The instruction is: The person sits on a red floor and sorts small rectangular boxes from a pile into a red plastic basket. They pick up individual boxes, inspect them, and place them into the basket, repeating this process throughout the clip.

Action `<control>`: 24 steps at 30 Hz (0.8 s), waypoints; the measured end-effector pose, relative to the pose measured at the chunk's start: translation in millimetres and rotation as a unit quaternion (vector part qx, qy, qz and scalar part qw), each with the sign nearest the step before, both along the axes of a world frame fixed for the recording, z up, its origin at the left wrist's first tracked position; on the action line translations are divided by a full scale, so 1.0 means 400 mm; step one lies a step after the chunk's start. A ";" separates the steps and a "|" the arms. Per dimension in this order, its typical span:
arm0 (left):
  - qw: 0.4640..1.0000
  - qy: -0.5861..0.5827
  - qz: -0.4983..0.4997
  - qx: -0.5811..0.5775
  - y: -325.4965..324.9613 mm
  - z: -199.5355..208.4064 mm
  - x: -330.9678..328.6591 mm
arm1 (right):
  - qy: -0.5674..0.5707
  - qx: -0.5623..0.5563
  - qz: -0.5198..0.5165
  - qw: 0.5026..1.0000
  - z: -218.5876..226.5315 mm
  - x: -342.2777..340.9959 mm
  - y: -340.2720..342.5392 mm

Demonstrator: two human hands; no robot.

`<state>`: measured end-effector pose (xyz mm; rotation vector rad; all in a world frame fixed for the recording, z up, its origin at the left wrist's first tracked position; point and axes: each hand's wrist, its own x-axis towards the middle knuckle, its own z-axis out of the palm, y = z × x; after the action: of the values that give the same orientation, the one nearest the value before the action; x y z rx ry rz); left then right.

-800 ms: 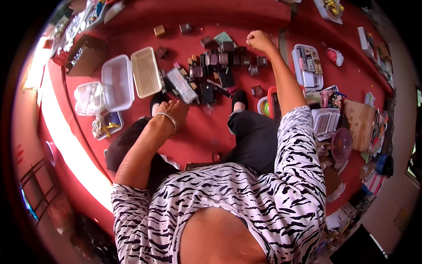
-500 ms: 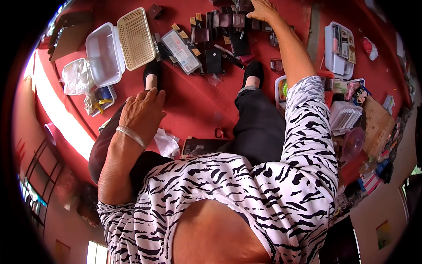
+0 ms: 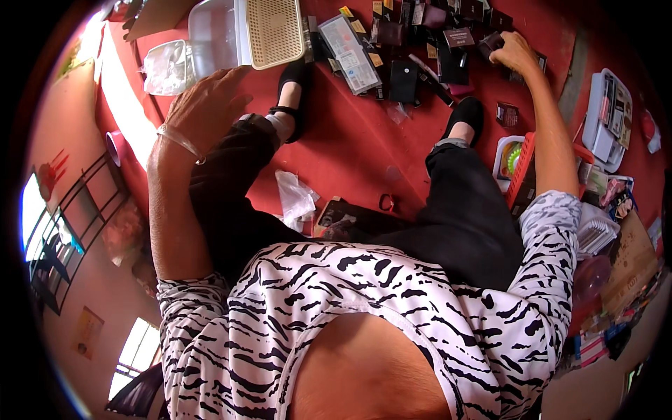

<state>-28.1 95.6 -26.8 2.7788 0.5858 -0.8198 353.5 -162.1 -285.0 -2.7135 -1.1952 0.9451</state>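
Note:
My right hand [image 3: 516,54] reaches to the far right of a pile of cosmetic-like boxes, its fingers closed on a small dark box [image 3: 490,45]. Beside it lies another maroon box [image 3: 458,37], among many black and dark ones. My left hand [image 3: 210,101], with a bracelet at its wrist, hovers above my left leg, near the containers. It holds nothing, and its fingers are stretched out. A flat clear-lidded case [image 3: 350,56] lies left of the pile, close to a black square case [image 3: 404,81]. A single small box [image 3: 507,114] sits apart, beyond my right foot.
A cream perforated basket [image 3: 275,31] and a clear plastic tub [image 3: 215,38] stand far left, with a bag of clear plastic [image 3: 168,68] nearby. To the right are a red basket [image 3: 521,175] and a white tray [image 3: 603,119]. White plastic wrap [image 3: 296,199] lies between my legs.
My right hand has come nearer and to the right over the pile, now on a small dark box. My left hand has lifted off my leg, farther out and leftward. The whole view has shifted.

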 end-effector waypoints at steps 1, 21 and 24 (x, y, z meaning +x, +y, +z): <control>1.000 0.010 0.004 -0.003 0.009 -0.004 -0.013 | 0.041 0.011 -0.026 0.999 0.009 -0.014 -0.015; 0.999 0.038 0.000 -0.024 0.033 -0.030 0.009 | -0.168 0.263 -0.010 0.950 -0.019 -0.199 -0.037; 0.999 -0.013 -0.035 -0.024 0.016 -0.053 -0.002 | -0.144 0.277 -0.058 0.948 -0.036 -0.204 -0.052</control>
<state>-28.8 101.9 -47.9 2.7769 0.4600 -0.8007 271.7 -182.8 -299.6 -2.4614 -1.1060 0.1527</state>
